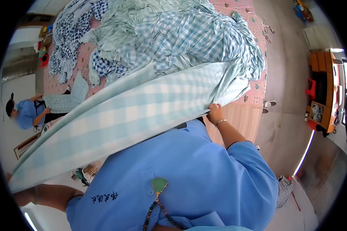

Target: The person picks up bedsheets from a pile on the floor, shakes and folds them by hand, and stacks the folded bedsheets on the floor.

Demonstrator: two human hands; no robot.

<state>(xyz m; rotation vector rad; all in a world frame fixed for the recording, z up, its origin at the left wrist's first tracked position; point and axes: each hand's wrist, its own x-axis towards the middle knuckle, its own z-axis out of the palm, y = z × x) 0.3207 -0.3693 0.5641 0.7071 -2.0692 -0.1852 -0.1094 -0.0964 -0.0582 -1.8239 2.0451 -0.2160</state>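
Note:
A long light-green and white checked cloth point(135, 101) is stretched across in front of my chest, slanting from lower left to upper right. My right hand point(215, 113) is closed on its near edge, where the cloth gathers into folds. At the far left, my left hand point(21, 196) holds the other end; most of its fingers are hidden by the cloth and the dark rim of the view. Beyond, the cloth runs into a crumpled heap of blue-green checked fabric point(196, 34) on the table.
The table has a pink patterned cover point(258, 57) and a bare wooden near end point(239, 119). Navy checked fabric point(65, 42) lies at its left. A co-worker point(25, 111) at left holds a similar cloth. A wooden desk point(324, 84) and red stool point(310, 89) stand right.

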